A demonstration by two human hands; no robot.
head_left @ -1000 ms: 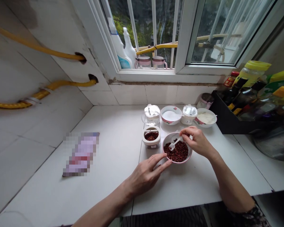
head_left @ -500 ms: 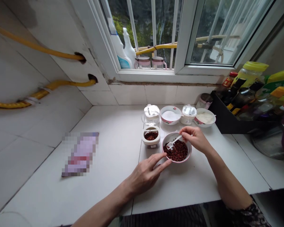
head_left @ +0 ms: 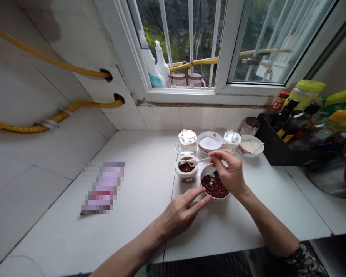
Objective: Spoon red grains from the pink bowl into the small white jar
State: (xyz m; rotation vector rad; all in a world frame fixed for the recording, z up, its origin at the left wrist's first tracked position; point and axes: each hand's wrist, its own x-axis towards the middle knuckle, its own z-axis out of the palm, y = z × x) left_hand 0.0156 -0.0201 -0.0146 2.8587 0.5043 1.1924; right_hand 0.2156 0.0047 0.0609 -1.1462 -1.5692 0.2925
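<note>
Wall (head_left: 20, 146): pale tile, yellow pipes (head_left: 83, 103) entering two holes. Window (head_left: 219, 92): white frame, bars outside, greenery beyond. Daylight enters. Counter (head_left: 132, 184): white, dark seams.

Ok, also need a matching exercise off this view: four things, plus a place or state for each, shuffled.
Things:
1. left hand
2. right hand
3. purple item
4. black box

Places or states:
A. stands at the right of the picture, with bottles in it
B. fingers pinch the white spoon
C. lies on the counter, left of both hands
D. fingers at the near rim of the bowl of dark red bits

Pairs: 1-D, 2-B, 3-C, 4-A
</note>
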